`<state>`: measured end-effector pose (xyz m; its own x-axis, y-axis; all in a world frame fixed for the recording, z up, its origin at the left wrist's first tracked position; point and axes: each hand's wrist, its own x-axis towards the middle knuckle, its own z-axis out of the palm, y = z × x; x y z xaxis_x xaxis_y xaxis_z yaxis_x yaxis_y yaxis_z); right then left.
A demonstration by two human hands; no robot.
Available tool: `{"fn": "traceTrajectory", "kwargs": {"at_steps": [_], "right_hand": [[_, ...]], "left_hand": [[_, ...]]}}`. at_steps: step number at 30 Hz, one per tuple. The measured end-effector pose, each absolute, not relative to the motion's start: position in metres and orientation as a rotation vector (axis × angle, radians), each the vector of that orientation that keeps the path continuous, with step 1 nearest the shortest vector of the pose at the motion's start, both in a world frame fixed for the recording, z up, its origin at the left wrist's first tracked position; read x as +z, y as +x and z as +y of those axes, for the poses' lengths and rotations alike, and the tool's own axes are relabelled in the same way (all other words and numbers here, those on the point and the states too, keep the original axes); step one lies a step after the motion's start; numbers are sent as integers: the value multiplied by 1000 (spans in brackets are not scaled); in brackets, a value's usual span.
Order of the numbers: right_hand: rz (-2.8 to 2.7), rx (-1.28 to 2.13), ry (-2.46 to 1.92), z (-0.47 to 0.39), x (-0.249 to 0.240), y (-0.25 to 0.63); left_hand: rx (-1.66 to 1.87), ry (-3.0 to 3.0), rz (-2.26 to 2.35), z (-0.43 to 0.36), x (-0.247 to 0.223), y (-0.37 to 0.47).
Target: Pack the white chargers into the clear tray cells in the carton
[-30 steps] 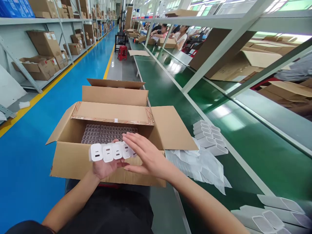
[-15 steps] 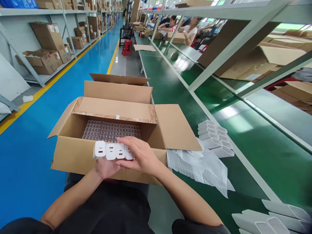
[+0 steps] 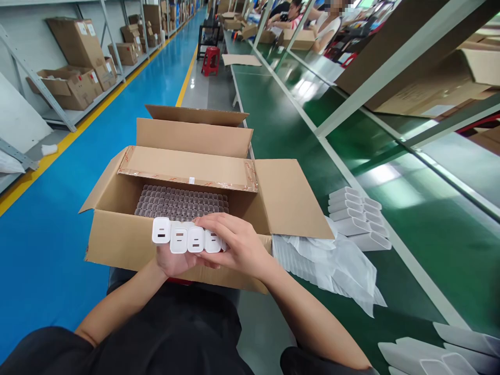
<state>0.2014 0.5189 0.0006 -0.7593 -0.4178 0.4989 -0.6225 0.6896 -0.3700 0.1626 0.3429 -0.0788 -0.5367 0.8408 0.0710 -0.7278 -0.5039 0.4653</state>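
Several white chargers (image 3: pixel 178 240) with small port slots stand side by side in a row between my hands, above the front wall of an open cardboard box (image 3: pixel 125 242). My left hand (image 3: pixel 177 261) supports the row from below, its fingers partly hidden behind the chargers. My right hand (image 3: pixel 236 242) grips the right end of the row, thumb below and fingers on top. The leftmost charger (image 3: pixel 161 230) sits slightly higher than its neighbours. Inside the box, many clear-topped pieces (image 3: pixel 182 203) lie in tight rows.
On the green table (image 3: pixel 281 120) at right are stacked white sleeves (image 3: pixel 353 216), thin white plastic sheets (image 3: pixel 332 265) and more sleeves (image 3: pixel 425 357) near the front. Metal frame bars cross above. Shelves with boxes (image 3: pixel 76 47) stand left; people sit farther back.
The view has shifted, so the box and table appear a little higher and farther right. The chargers remain between my hands, with the row's right end now showing more.
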Motion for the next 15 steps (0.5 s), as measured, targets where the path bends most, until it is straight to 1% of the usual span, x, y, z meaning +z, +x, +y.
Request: {"fn": "traceTrajectory", "kwargs": {"at_steps": [4,9,11,15], "right_hand": [[-2504,822,806,517,-2,199],[-2551,889,790,519,-1,199],[-2558,782,779,520,0,200],[-2480,426,770,515,0,206]], "left_hand": [[2091,399,416,342,-80,163],[2088,441,458,340,-81,162],[2105,429,488,341,-82,163],[2209,298,595,348,-88,171]]}}
